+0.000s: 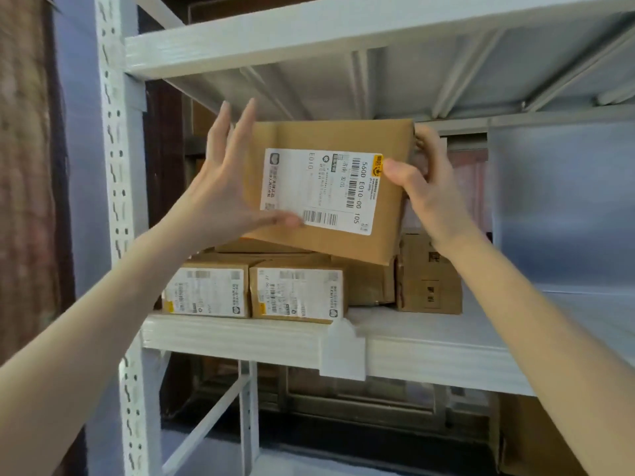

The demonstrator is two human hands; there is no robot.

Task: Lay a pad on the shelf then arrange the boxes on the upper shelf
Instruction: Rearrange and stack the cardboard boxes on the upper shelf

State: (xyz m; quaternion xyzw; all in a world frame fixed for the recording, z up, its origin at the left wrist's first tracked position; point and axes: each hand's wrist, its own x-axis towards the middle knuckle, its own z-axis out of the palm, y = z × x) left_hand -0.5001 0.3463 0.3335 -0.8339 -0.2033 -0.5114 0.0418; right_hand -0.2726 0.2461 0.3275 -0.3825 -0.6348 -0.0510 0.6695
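Both hands (220, 187) (429, 187) grip box (330, 194) | R fingers hidden behind

two bare forearms are seen, with no sleeve, watch or band shown up to the frame edges. the left hand (226, 187) and right hand (426, 187) are ungloved; no rings are seen, and nails are kept short.

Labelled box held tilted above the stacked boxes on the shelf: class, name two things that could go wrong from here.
1. The labelled box is tilted, and the left hand has straight fingers, so most of the grip seems to lie with the right hand; it might slip.
2. Set down askew on the stacked boxes, it could overhang and tip off the shelf.
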